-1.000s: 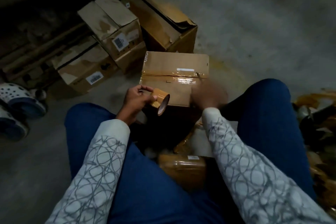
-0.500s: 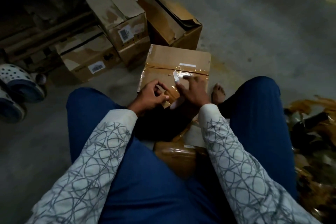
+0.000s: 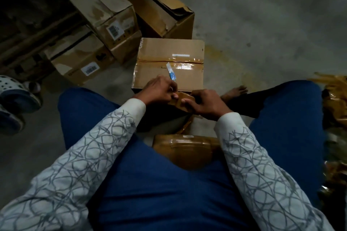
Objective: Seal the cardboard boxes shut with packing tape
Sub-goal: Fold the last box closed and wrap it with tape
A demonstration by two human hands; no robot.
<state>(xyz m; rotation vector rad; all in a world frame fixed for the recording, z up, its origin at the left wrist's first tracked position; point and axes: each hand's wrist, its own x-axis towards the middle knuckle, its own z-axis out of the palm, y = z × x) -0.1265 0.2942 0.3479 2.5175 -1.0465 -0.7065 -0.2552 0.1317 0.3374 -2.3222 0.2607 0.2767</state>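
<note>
cardboard box [image 3: 169,48] sits on the concrete floor [image 3: 262,24], a glossy tape strip [image 3: 185,65] along its top seam; at its near edge the left hand [image 3: 159,90] and right hand [image 3: 206,105] both pinch the brown tape roll [image 3: 185,99]; a small blue-and-white object [image 3: 171,73] lies on its top

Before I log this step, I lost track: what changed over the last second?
The right hand left the top of the cardboard box, drew back and gripped the tape roll, which the left hand kept holding. Both now hold it at the box's near edge. Box and the boxes behind it stayed put.
</note>
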